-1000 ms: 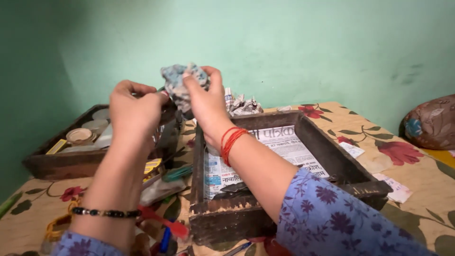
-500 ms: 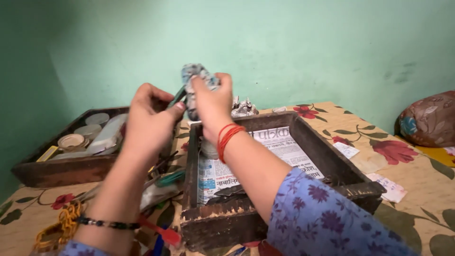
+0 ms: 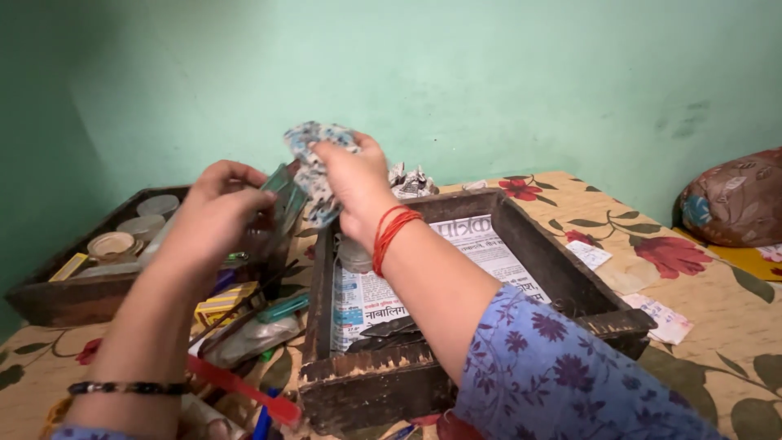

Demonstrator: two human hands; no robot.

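**Two hands over a pair of old wooden trays**

A pale green wall backs a surface spread with a beige floral cloth [image 3: 717, 301], red flowers and green leaves printed across it. On the cloth sits a dark, worn wooden tray [image 3: 562, 273] lined with newspaper [image 3: 481, 253]. A second wooden tray [image 3: 57, 297] stands to its left, holding round lids and small containers.

The right hand [image 3: 350, 183], a red thread around its wrist, is raised above the far left corner of the newspaper-lined tray. Its grip is closed on a crumpled blue-and-white patterned cloth [image 3: 314, 163], which hangs from the fingers in the air.

The left hand [image 3: 212, 216], with a dark beaded bracelet further down the arm, is just beside the cloth. Its fingers pinch a small greenish object [image 3: 281, 183] that meets the cloth; what the object is cannot be told.

Between the trays lies a jumble of pens, a green tool [image 3: 281, 308] and a red strip [image 3: 244, 389]. Crumpled paper [image 3: 411, 181] lies behind the tray, and a brown patterned cushion [image 3: 733, 200] rests at far right.
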